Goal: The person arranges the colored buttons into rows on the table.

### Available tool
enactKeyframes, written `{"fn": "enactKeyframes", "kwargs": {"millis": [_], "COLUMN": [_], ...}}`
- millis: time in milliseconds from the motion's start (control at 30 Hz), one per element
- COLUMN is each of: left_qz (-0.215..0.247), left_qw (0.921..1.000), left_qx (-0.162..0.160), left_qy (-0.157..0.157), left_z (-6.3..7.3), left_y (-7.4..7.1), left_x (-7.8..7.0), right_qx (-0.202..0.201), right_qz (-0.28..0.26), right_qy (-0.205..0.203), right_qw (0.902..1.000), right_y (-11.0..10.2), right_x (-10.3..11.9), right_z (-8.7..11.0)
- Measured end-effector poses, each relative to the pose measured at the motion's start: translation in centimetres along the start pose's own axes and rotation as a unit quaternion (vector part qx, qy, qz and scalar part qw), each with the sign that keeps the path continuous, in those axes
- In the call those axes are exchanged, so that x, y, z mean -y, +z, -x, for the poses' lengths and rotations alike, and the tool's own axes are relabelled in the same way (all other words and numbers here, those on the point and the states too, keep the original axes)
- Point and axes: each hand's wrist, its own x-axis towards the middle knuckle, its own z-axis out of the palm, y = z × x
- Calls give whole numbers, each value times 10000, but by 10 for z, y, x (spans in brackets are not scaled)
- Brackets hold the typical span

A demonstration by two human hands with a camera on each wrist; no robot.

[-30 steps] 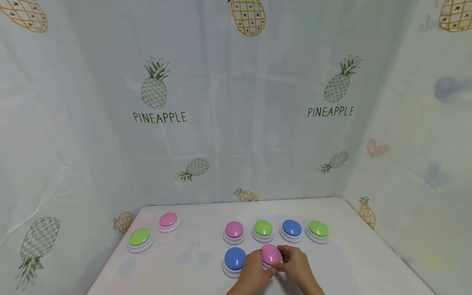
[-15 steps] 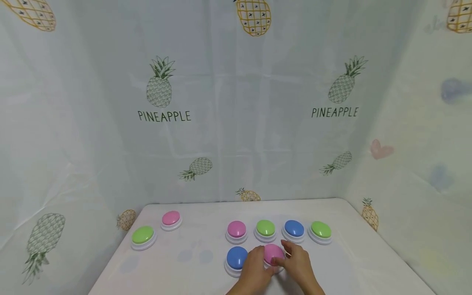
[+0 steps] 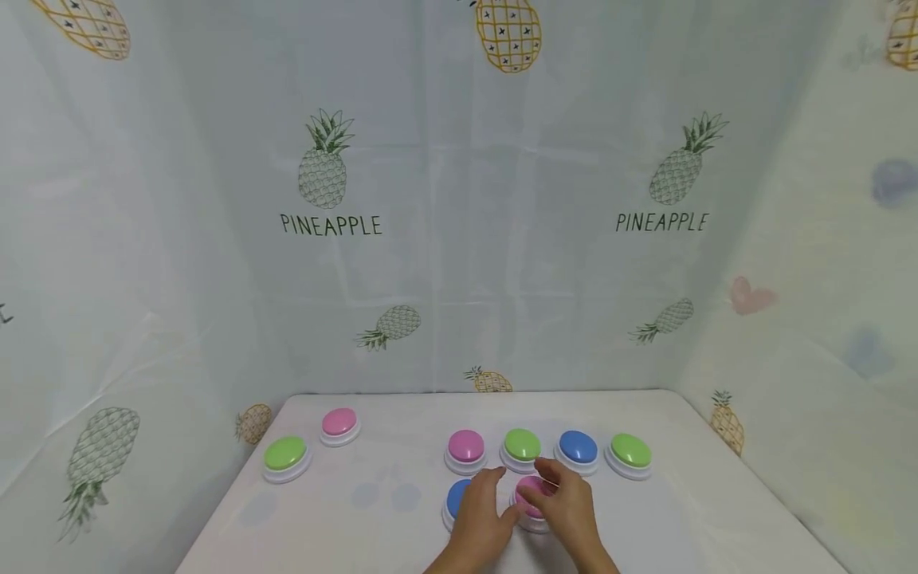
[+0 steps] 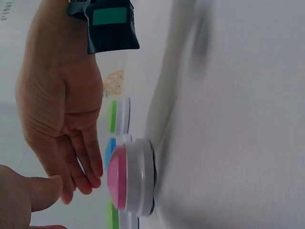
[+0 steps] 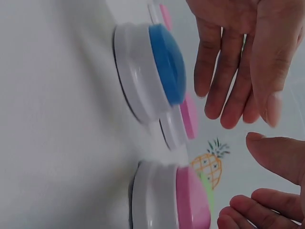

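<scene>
A pink push button [image 3: 532, 524] on a white round base stands on the table between my two hands, part of its cap hidden by the right fingers. My left hand [image 3: 479, 522] hovers over the blue push button [image 3: 455, 496] at its left, partly covering it, with thumb and fingers spread apart. My right hand [image 3: 574, 506] is above and to the right of the pink button, fingers loosely bent and holding nothing. In the left wrist view, a gap separates the right hand [image 4: 62, 105] from the pink button's cap [image 4: 117, 179]. The right wrist view shows the left hand [image 5: 238, 52] off the blue button [image 5: 167, 64].
Behind stands a row: a pink button [image 3: 466, 446], a green one [image 3: 522, 445], a blue one [image 3: 578, 447] and another green one [image 3: 631, 451]. Farther left are a green button [image 3: 284, 453] and a pink button [image 3: 339, 422]. Pineapple-printed curtain [image 3: 459, 239] surrounds the white table [image 3: 344, 518].
Both hands have let go of the pink button and lifted off it; the left hand has moved left, over the blue button. The head view has shifted slightly left.
</scene>
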Motion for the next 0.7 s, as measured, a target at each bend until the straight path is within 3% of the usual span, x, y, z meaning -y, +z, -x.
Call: {"fn": "enactKeyframes", "kwargs": {"millis": [333, 700], "left_qz": [-522, -646], "left_qw": [9976, 9924], "left_qx": [-453, -854], "left_qy": [-80, -612], "left_z": [0, 14], "left_y": [-38, -93], "left_x": [21, 61], "right_qx": [410, 1216], "right_qz": [-377, -613], "right_qy": [-553, -1011], "right_qw": [9969, 9855], "right_y": [39, 90], "right_x": [35, 67], "right_z": [-7, -8]}}
